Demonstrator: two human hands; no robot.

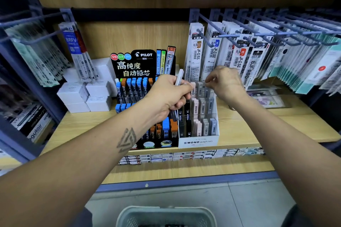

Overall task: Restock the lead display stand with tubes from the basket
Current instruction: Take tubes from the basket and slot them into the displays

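A white MONO graph MG display stand point(198, 142) sits on the wooden shelf, its tiers filled with black, pink and grey lead tubes point(201, 106). Left of it stands a black PILOT stand point(140, 64) with blue and orange tubes. My left hand point(168, 96) grips a few tubes, one white tube point(179, 77) sticking up above the fist. Over the top row of the white stand, my right hand point(224, 83) has its fingertips pinched at a grey tube point(206, 86). A grey basket point(166, 215) stands on the floor below; what it contains is hidden.
White boxes point(86, 96) are stacked left of the PILOT stand. Refill packs hang on blue hooks point(258, 35) above and to the right, close over the stand. More packs point(36, 55) hang at the left. Small boxes line the lower shelf edge point(184, 155).
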